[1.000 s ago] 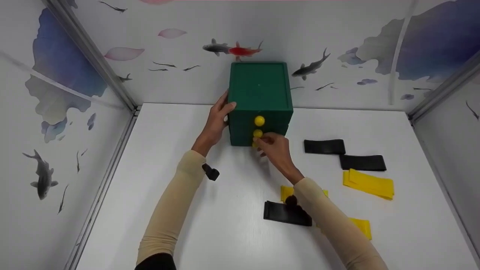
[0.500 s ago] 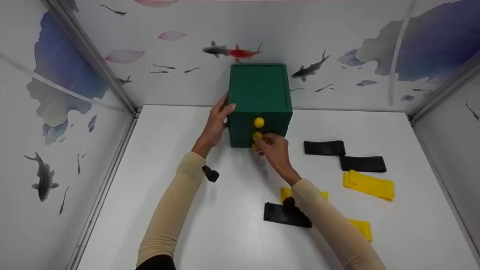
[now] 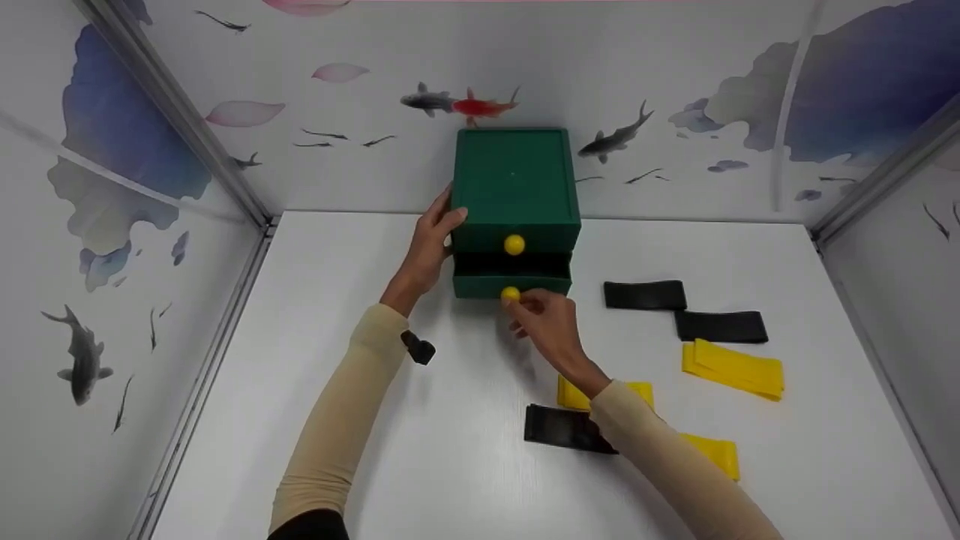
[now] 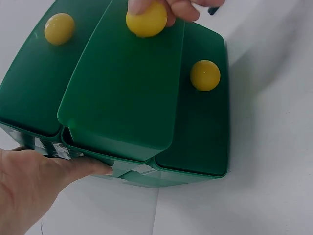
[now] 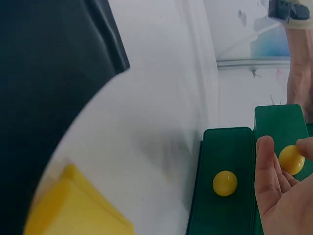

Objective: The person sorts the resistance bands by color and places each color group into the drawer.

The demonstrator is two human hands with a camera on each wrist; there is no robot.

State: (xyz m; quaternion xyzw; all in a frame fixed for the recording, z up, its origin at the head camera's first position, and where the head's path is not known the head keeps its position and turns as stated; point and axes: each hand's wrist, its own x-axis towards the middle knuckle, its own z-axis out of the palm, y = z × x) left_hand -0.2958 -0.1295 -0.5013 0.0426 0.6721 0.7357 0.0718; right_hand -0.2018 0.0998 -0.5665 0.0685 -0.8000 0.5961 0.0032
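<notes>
A green drawer cabinet with round yellow knobs stands against the back wall. Its middle drawer is pulled partway out, and the visible part of its inside looks dark. My right hand pinches that drawer's yellow knob between thumb and fingers. My left hand rests against the cabinet's left side, its thumb near the front top edge. In the left wrist view, the drawers above and below, with the upper knob and lower knob, sit flush in the frame.
Right of the cabinet lie two black folded strips and a yellow strip. Nearer, another black strip and more yellow strips lie partly beneath my right forearm. White walls with painted fish enclose the white table.
The middle drawer has slid out toward me as my right hand drew back with its knob. My left hand has stayed at the cabinet's side.
</notes>
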